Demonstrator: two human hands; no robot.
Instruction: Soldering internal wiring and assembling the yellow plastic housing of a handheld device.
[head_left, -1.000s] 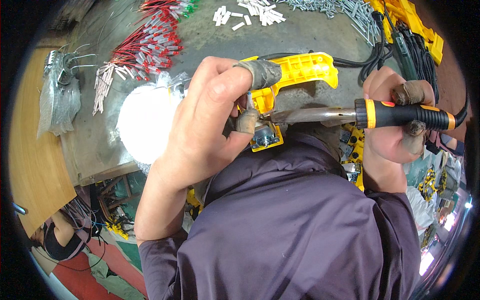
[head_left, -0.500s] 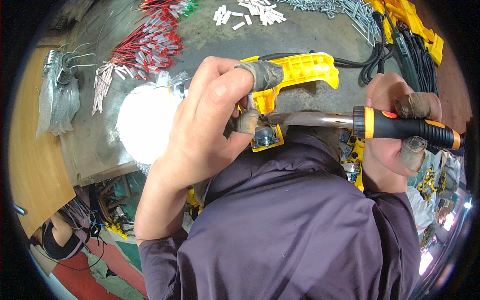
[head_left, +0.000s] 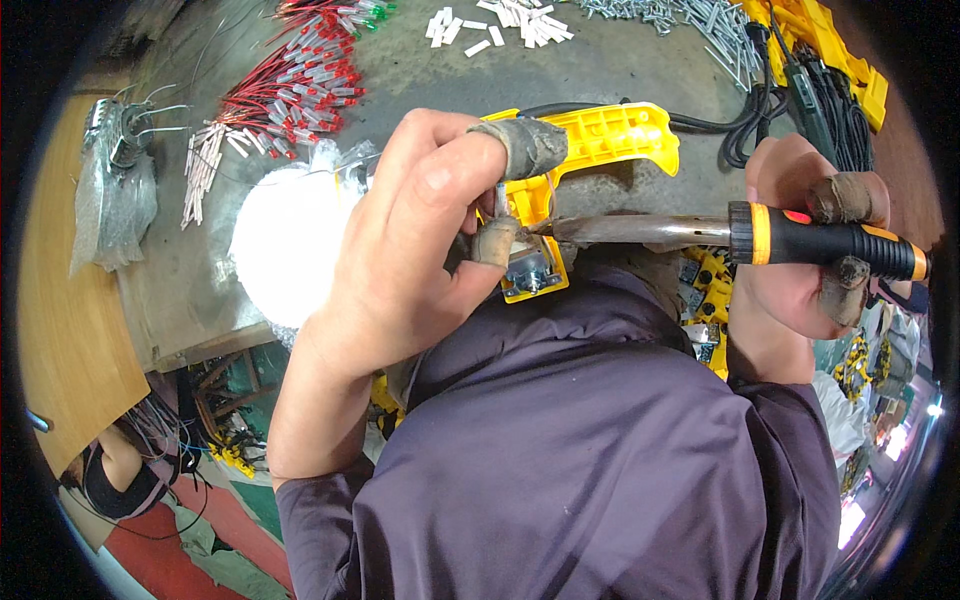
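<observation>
Yellow plastic case (head_left: 622, 142) sits pinched in the left hand (head_left: 415, 215); the right hand (head_left: 785, 295) grips a soldering iron (head_left: 742, 232), its long shaft (head_left: 640, 231) pointing left at the case.

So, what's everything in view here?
shell: one, yellow, centre
iron: one, black and orange, centre right
wires: many, mostly red, upper left
pieces: many, white, top and upper left
screws: many, silver, top right
cables: several, black, upper right
casings: several, yellow, upper right
round thing: one, glaring white, left of centre
wrap: one, clear, left
board: one, tan, left edge
bench: one, grey, upper half
clutter: uncountable, mixed, lower right
co-worker: one, partly in black, lower left
shirt: one, dark purple, bottom centre
left grip: one, grey-tan finger covers, on shell
right grip: one, brown finger covers, on iron
</observation>
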